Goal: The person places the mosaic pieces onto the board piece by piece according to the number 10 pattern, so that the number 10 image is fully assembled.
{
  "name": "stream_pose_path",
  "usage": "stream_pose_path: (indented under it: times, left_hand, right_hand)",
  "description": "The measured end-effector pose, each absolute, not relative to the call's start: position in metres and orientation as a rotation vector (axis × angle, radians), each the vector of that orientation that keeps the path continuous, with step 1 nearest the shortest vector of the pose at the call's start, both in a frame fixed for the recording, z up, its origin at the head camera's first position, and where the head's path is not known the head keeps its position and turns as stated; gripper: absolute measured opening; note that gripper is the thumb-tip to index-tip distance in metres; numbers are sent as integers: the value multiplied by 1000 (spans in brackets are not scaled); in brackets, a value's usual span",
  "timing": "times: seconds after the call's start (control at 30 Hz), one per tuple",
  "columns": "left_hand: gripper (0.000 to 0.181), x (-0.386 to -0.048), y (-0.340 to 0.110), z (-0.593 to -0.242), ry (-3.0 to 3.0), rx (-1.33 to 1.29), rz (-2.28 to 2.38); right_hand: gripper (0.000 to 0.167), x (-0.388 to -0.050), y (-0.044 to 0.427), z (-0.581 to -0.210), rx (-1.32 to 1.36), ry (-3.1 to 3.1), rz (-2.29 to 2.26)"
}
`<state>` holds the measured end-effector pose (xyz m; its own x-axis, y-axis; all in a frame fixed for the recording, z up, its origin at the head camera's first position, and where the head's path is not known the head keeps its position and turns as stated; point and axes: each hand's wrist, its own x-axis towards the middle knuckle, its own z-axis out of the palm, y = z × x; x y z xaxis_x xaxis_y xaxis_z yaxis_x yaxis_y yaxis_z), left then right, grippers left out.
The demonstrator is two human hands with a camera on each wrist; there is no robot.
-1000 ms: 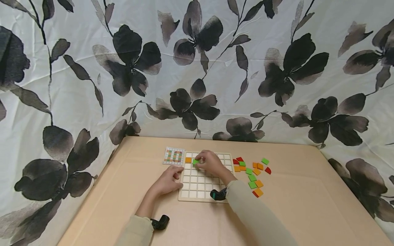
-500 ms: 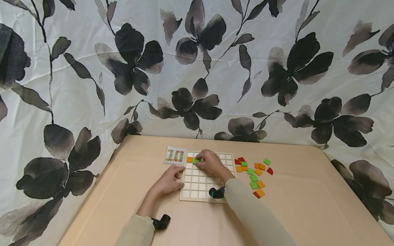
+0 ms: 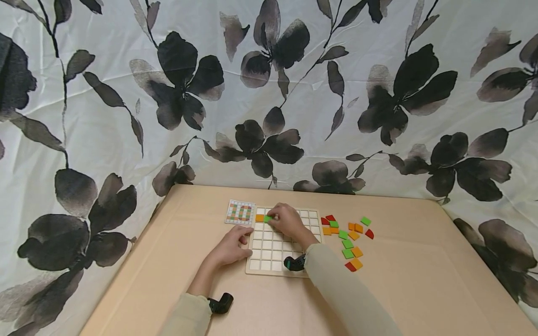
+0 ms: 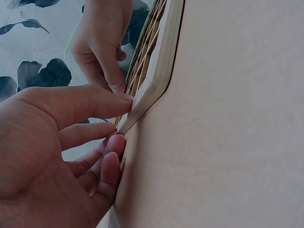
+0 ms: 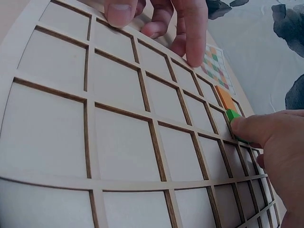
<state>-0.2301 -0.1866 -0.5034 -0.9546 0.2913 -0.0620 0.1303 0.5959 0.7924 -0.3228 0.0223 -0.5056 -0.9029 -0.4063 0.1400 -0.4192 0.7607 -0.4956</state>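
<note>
Head view: pinches a green tile (image 3: 267,218) with the right hand (image 3: 287,219), at the far-left part of a grid board (image 3: 265,266), just right of an orange tile (image 3: 259,218). Find the green tile at the left end of that hand, right under the fingertips, only partly visible. Seen from the right wrist, pressed by the thumb and apparently standing a little proud of the cell walls; cannot tell whether fully seated or tilted.

Should handle as light and stiff, judging by the flat, crisp-cornered look; probably not fragile, perhaps slightly slippery on the smooth face. Best taken by two opposite edges, leaving the underside free and the corners uncovered for lining up with the cell.

Rests the left hand (image 3: 229,245) against the left edge of the board, fingers loosely bent, clasping nothing. Expect a stiff board, likely light enough to slide when nudged, so best braced at the rim. From the left hand to the green tile: farther and to the right, near but apart.

Right of the board, scattered on the worktop (image 3: 420,270): loose tiles (image 3: 348,254) in green, orange and red. Just beside the far-left corner: a pattern card (image 3: 239,212).
</note>
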Motion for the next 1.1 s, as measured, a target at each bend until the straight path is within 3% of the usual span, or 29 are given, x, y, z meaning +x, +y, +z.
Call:
stream_pose_path:
  times: [0.67, 1.1]
  left_hand:
    - [66, -232, -185, -504, 2635, 324, 1285]
    - [65, -230, -186, -504, 2644, 350, 1282]
  right_hand:
    - [13, -324, 19, -503, 471, -2964, 1176]
    - [25, -322, 25, -505, 497, -2879, 1419]
